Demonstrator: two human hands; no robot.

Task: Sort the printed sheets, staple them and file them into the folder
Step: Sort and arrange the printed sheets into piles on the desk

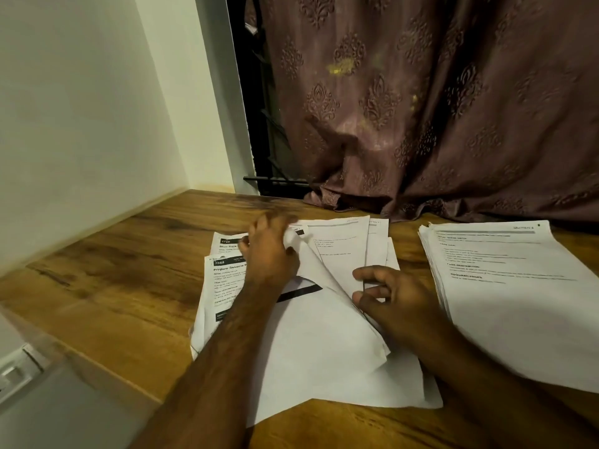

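Observation:
A loose spread of printed sheets (337, 254) lies on the wooden table (129, 273) in front of me. My left hand (270, 254) pinches the top corner of one sheet (311, 338) and folds it over, blank side up. My right hand (389, 296) rests with curled fingers on the right edge of the same spread, its fingertips at the sheets' edges. A second, neat stack of printed sheets (512, 286) sits apart at the right. No stapler or folder is in view.
A white wall (81, 124) closes the left side, meeting the table's back left corner. A patterned brown curtain (421, 108) hangs behind the table and drapes onto its back edge. A pale surface (48, 400) lies below the table's left front edge.

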